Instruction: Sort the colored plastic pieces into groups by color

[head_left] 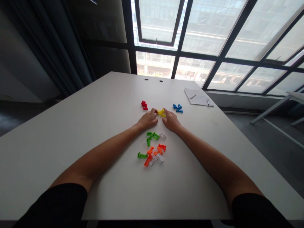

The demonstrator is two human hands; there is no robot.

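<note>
A small cluster of yellow plastic pieces (161, 113) lies on the white table between my two hands. My left hand (147, 119) rests at the left side of the cluster, with its fingers bent towards the pieces and its thumb apart. From the right, my right hand (172, 120) reaches to the same pieces, fingers stretched out and thumb spread. Both hands look open, and their fingertips are at or touching the edges of the cluster. Red pieces (144, 105) lie beyond my left hand, and blue pieces (178, 108) beyond my right.
Between my forearms lie green pieces (155, 136), orange pieces (159, 150) and white pieces (160, 157), partly mixed. Paper sheets (199, 97) with two pens are at the table's far right. Two round dark inserts (146, 79) sit near the far edge, before large windows.
</note>
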